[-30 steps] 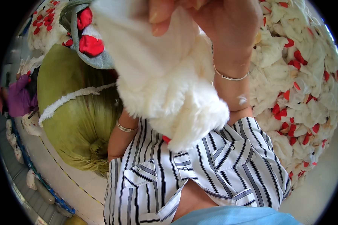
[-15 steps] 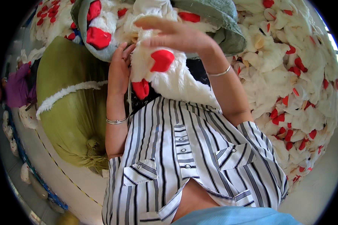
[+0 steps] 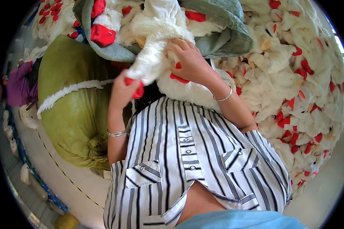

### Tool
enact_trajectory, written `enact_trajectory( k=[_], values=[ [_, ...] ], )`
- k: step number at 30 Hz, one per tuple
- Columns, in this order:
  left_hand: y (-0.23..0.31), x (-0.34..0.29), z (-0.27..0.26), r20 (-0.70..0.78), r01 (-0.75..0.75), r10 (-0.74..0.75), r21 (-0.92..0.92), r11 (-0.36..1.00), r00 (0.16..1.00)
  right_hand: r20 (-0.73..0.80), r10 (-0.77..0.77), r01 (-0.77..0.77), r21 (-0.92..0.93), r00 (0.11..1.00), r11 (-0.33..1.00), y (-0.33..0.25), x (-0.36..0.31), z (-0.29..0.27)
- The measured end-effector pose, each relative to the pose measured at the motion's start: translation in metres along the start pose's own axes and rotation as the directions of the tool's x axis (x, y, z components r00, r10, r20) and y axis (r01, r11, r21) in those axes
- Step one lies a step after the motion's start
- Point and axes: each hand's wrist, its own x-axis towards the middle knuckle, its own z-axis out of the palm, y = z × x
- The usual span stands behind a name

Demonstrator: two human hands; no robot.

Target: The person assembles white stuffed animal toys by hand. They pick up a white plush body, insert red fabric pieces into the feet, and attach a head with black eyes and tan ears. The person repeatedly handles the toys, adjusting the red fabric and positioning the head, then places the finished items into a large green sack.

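White plush piece between both hands, left on its red end, right over the fur

White plush piece (image 3: 146, 65) at 11 o'clock, just off view centre, in front of the person's chest; runs slantwise, low end toward 7 o'clock. Left hand (image 3: 122, 91) sits at that low end, at 7 to 8 o'clock of the piece, fingers closed round the tip by a red patch (image 3: 139, 91). Right hand (image 3: 190, 63) at 3 o'clock of the piece, back of hand up, fingers bent over white fur; can't tell if it grips or just rests. Another red patch (image 3: 179, 78) shows just under right hand, on white fur. Upper end of the piece merges with white stuff at 12 o'clock, edge unclear. Grey-green sack (image 3: 233, 38) lies open at 12 o'clock, just beyond the hands, with white and red pieces in its mouth. Olive sack (image 3: 76, 114) at 9 o'clock, near left forearm, white fluffy strip (image 3: 67, 92) across it. Big white-and-red heap (image 3: 305, 86) at 3 o'clock, beyond right forearm. Striped shirt (image 3: 202, 152) at 6 o'clock, thin metal bangles (image 3: 116, 133) on both wrists
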Motion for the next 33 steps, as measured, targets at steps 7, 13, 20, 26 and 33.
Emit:
enact_trajectory(
  k=[7,13,20,26,33],
  values=[
    [0.013,0.004,-0.045,-0.242,0.013,-0.177,-0.557,0.831,0.954,0.101,0.162,-0.154,-0.085,0.982,0.984,0.02,-0.052,-0.008],
    [0.037,-0.018,-0.078,-0.381,-0.155,-0.132,-0.634,0.758,0.915,-0.135,0.355,-0.336,0.146,0.925,0.931,0.062,-0.062,-0.029],
    [0.04,-0.026,-0.086,-0.345,-0.213,-0.057,-0.691,0.691,0.937,-0.125,0.497,-0.242,0.755,0.859,0.609,0.076,-0.061,-0.06],
    [0.058,-0.022,-0.105,-0.584,-0.388,-0.124,-0.667,0.636,0.802,-0.469,0.359,0.206,0.793,0.807,0.573,0.072,-0.064,-0.109],
    [0.057,-0.01,-0.113,-0.627,-0.487,0.007,-0.597,0.638,0.779,-0.704,0.224,0.416,0.612,0.675,0.672,0.039,-0.046,-0.148]
  ],
)
